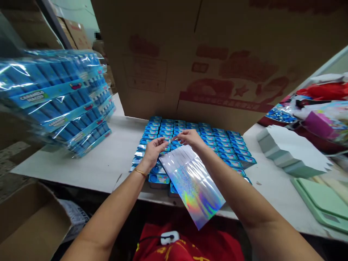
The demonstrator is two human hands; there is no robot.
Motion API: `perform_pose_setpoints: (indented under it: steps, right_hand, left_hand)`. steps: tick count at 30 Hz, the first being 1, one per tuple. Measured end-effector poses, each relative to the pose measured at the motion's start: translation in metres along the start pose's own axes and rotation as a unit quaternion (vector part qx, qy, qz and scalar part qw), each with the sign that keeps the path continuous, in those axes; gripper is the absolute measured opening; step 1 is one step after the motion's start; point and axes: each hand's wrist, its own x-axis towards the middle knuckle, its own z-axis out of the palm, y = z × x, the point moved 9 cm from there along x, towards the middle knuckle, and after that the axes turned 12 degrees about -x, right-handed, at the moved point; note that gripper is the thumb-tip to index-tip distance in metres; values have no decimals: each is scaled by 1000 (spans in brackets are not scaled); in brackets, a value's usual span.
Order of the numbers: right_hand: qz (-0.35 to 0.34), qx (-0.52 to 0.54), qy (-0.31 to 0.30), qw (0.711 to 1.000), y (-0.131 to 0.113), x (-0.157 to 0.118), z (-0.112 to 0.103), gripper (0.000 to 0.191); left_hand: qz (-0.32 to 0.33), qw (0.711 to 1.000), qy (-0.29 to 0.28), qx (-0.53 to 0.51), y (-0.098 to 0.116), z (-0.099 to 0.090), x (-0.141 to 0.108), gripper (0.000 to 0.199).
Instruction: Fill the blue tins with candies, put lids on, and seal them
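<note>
My left hand [155, 149], with a thin gold bracelet at the wrist, has its thumb and fingers closed together. Opposite it, my right hand [189, 137] makes a pinch, its fingertips almost meeting those of the left. Whatever small thing lies between the fingertips is too small to make out. Beneath the right hand and forearm, a shiny holographic sheet [194, 186] rests across rows of small blue packs [228, 149], its lower corner jutting past the table edge. The hands and the sheet hide some of the packs.
Shrink-wrapped stacks of blue display boxes [62, 101] stand on the white table [116, 159] at left. A large cardboard box [185, 72] rises behind the packs. At right are a stack of white sheets [296, 150], a green scale [323, 201] and filled bags. An open carton [32, 221] sits lower left.
</note>
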Motion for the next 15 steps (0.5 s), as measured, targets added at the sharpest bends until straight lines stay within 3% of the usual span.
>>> perform_pose_setpoints:
  steps: [8,12,15]
  right_hand:
    - [36,93,-35,994,-8,20,87,6]
    - [47,84,-10,995,-12,37,114,7]
    - [37,5,24,999,-14,50,124,8]
  left_hand:
    - [34,996,76,35,40,-80,21,39]
    - [11,996,76,50,50,-106,41,43]
    - [18,994,76,75,56,-119,55,48]
